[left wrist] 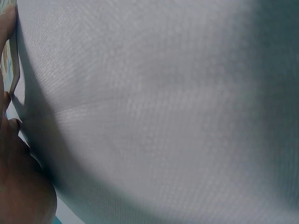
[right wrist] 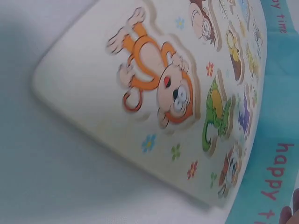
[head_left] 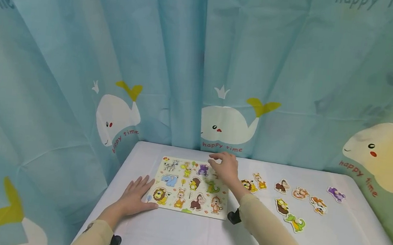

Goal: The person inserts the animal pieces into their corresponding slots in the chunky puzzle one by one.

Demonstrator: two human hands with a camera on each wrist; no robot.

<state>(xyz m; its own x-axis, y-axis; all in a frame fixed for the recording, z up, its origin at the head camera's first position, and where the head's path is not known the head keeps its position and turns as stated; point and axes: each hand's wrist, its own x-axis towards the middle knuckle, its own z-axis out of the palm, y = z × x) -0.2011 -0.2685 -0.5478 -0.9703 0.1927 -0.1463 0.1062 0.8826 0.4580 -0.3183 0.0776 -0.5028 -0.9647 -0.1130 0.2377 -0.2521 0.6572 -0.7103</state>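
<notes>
A pale wooden animal puzzle board (head_left: 187, 213) lies on the table, printed with a lion, an elephant, a zebra and other animals. My left hand (head_left: 135, 196) lies spread at its left edge, thumb by the lower left corner. In the left wrist view, part of the left hand (left wrist: 23, 182) shows beside the board's edge. Over the board's upper right corner is my right hand (head_left: 225, 168), fingers bent and apart from the thumb, no piece showing between them. The right wrist view shows a monkey picture (right wrist: 159, 74) and, at lower right, right fingertips (right wrist: 286, 215).
Several loose animal pieces lie right of the board: a lion (head_left: 248, 186), a kangaroo (head_left: 259, 181), a brown ape (head_left: 282, 186), a hedgehog (head_left: 282, 206), a crocodile (head_left: 295, 223) and a purple hippo (head_left: 336, 194). A blue curtain (head_left: 185, 58) hangs behind the white table (head_left: 171, 238).
</notes>
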